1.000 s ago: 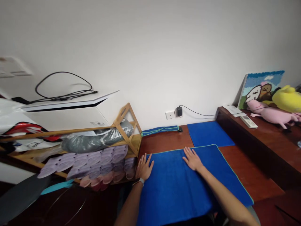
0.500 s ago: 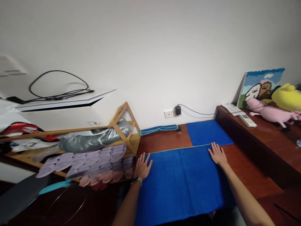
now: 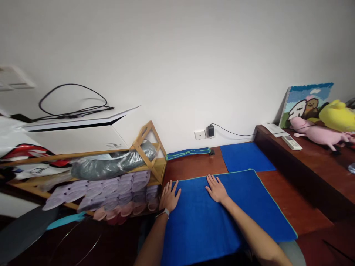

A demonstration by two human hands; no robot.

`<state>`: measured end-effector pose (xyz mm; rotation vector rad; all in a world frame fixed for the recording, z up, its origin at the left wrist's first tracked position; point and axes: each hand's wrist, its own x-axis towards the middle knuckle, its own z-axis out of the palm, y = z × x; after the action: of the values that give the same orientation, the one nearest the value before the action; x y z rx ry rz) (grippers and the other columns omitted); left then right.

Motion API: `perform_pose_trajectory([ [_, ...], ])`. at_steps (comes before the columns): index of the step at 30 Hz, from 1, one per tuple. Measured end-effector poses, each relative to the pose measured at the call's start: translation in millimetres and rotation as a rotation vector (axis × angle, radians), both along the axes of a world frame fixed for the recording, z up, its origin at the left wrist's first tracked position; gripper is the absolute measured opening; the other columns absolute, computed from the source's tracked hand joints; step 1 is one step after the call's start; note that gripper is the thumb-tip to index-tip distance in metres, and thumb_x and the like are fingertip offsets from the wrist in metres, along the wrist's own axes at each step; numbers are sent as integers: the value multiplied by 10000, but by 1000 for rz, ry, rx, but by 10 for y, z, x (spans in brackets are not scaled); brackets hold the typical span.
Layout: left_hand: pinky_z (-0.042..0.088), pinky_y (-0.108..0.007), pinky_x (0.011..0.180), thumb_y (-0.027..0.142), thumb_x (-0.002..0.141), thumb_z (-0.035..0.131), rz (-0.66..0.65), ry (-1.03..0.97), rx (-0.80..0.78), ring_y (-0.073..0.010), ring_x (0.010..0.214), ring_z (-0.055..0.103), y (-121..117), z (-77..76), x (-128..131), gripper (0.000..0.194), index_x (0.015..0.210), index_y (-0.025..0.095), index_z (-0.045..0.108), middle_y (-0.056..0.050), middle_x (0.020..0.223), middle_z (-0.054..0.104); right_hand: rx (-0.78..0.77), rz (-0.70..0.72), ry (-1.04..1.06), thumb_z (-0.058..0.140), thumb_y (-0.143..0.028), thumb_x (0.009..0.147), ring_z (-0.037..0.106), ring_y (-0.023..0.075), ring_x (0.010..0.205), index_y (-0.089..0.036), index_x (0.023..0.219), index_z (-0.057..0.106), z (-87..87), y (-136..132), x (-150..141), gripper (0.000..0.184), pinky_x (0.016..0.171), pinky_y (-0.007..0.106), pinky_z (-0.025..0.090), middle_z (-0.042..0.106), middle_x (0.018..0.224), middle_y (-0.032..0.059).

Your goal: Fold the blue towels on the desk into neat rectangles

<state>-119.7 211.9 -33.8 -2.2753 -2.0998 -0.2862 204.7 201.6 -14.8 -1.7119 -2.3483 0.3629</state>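
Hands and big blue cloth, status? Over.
Big blue cloth spread out. Left hand open, far left corner. Right hand open, far edge. Folded cloth by wall.

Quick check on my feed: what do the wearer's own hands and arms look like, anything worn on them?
The left hand has a narrow, pale grey wristband at its wrist; whether it carries a watch face is unclear. The right hand shows no band or ring. Both are ungloved, and no sleeves are visible.
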Motion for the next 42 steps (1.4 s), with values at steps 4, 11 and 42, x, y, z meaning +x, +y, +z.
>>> perform_pose_trajectory([
  [4,274,-512,1267,534,1053,374,-12,-4,24,-317,1576,295,-7,4,7,611,1614,292,388,-85,1723,309,-32,-189,-95,189,-540,1057,138,231,1612,-148,1666,237,-54,-1,878,725,1307,467,79,201,1730,66],
  [11,285,-500,1261,536,1051,372,-5,9,39,-313,1568,315,5,-4,8,609,1607,288,405,-88,1715,329,-118,-579,-172,135,-540,1042,118,234,1616,-153,1684,145,-234,-78,2449,750,1305,459,114,161,1749,42],
  [42,336,-542,1244,479,1080,345,-290,46,34,-273,1551,358,-884,135,1101,561,1616,313,367,-69,1679,403,-56,-599,-86,180,-486,1062,150,220,1608,-276,1673,237,-196,-213,2635,648,1299,469,79,212,1747,-10],
])
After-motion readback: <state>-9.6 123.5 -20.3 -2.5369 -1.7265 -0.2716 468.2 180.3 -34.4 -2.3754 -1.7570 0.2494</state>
